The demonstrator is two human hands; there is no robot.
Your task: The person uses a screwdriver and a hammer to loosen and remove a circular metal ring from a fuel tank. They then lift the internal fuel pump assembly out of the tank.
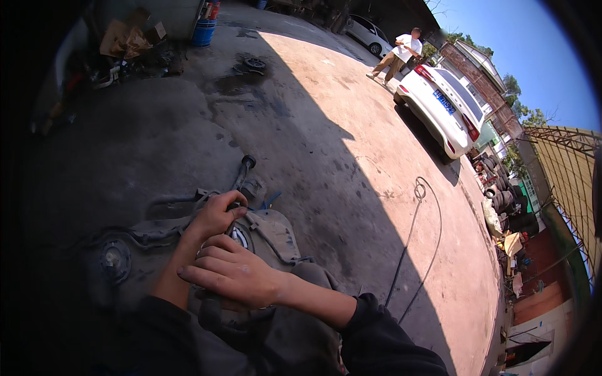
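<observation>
On the concrete floor [320, 188] lies the grey tank-like part [276, 233], and over it my left hand [215, 217] is curled, my right hand [241, 274] loosely bent, but I cannot see what they grip.

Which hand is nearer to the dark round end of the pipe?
Left. The left hand is below the dark pipe end in the picture; the right hand is lower, farther away.
</observation>
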